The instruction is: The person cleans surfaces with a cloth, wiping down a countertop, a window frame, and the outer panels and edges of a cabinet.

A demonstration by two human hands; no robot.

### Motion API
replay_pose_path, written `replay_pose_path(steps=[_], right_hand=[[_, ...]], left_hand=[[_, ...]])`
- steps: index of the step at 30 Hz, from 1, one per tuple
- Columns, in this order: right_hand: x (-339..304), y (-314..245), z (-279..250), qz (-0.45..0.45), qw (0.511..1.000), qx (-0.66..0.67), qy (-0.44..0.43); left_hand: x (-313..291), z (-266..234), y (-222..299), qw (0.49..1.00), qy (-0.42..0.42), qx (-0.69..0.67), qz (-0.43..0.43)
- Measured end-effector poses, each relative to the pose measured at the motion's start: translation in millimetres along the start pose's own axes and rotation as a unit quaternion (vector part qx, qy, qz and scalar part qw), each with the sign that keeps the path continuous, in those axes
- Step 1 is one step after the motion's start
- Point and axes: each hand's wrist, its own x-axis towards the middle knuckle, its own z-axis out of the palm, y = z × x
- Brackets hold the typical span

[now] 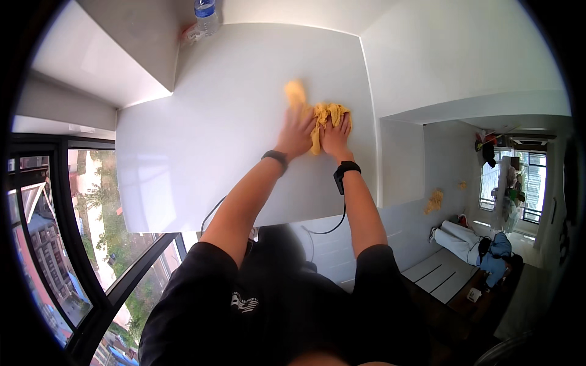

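Two bare hands work on a pale, glossy surface, both placed at one crumpled yellow cloth (pixel 332 113). Cloth position: on the surface (pixel 232 116), right of its middle and near the right edge, where a white wall (pixel 452 55) adjoins it.

Right hand (pixel 336 137): palm down, fingers extended and slightly parted over the bunched folds. Whether the fingertips grip the fabric cannot be told. A black wristband (pixel 348 166) encircles the wrist.

Left hand (pixel 296 132): just beside the right hand, fingers extended forward, thumb side next to the folds. Motion blur covers the fingers; a pinch can be neither confirmed nor excluded. A dark band (pixel 276 158) encircles this wrist. A blurred yellow patch (pixel 295 91) lies ahead of the fingertips; its connection to the crumpled cloth cannot be determined.

Surroundings: a clear bottle (pixel 207 21) with a blue label is located at the far left corner. Dark-framed windows (pixel 110 299) occupy the left side. At lower right, well apart, another person (pixel 494 256) in blue and white is visible.
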Motion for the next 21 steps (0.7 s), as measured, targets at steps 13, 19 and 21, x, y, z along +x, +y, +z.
replay_pose_path(steps=[13, 19, 21], right_hand=[[216.3, 19.4, 27.5, 0.016, 1.0, -0.019, 0.015], [268.4, -22.7, 43.1, -0.036, 0.988, -0.087, 0.122], [268.8, -50.4, 52.6, -0.032, 0.985, -0.101, 0.137]], left_hand=[[164.4, 29.1, -112.1, 0.991, -0.06, 0.102, -0.056], [188.5, 6.8, -184.8, 0.98, -0.107, 0.113, -0.12], [176.3, 6.3, -213.2, 0.978, -0.105, 0.121, -0.136]])
